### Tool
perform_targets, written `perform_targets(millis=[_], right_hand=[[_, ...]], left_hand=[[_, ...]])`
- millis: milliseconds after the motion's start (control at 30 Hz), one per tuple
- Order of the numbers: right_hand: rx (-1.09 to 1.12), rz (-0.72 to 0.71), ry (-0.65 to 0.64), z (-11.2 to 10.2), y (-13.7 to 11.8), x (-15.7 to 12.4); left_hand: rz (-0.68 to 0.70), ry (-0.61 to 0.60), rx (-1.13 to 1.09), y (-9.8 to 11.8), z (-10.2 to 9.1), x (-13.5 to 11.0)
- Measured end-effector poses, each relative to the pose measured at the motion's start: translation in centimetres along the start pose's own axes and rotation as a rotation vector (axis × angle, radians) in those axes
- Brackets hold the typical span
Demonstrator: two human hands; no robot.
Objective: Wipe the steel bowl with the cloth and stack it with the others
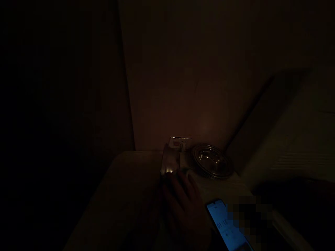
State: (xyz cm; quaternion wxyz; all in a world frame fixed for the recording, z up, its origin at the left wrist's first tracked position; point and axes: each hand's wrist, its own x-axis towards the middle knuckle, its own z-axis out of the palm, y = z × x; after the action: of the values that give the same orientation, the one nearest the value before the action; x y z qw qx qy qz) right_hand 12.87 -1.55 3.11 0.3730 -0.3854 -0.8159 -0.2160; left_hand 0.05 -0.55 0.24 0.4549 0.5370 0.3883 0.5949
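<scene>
Very little light falls on the scene. My right hand (pixel 184 205) reaches in from the bottom, its fingers curved over the near end of a shiny, rounded, cup-like object (pixel 170 160) on a small tabletop (pixel 131 174). What that object is, the dark does not show. Just left of it, a faint reddish shape looks like my left hand (pixel 151 205), with its fingers lost in shadow. To the right of my right hand lies a phone (pixel 225 225) with a lit blue screen.
A stack of round metal plates (pixel 211 162) stands at the back right of the tabletop. Behind the cup-like object, a switch-and-socket panel (pixel 180 142) sits low on the wall (pixel 178 87). Pixel blocks cover part of the phone's right side.
</scene>
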Motion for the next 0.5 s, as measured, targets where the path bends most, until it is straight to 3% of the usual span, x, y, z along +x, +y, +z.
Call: perform_targets(millis=[267,500], right_hand=[[0.139,0.189,-0.162,-1.3,3.0,5.2],[0.054,0.021,-0.116,-0.8,0.7,1.5]], left_hand=[[-0.001,-0.038,0.030,0.7,0.2,-0.1],[-0.006,-0.018,0.040,0.6,-0.1,0.0]])
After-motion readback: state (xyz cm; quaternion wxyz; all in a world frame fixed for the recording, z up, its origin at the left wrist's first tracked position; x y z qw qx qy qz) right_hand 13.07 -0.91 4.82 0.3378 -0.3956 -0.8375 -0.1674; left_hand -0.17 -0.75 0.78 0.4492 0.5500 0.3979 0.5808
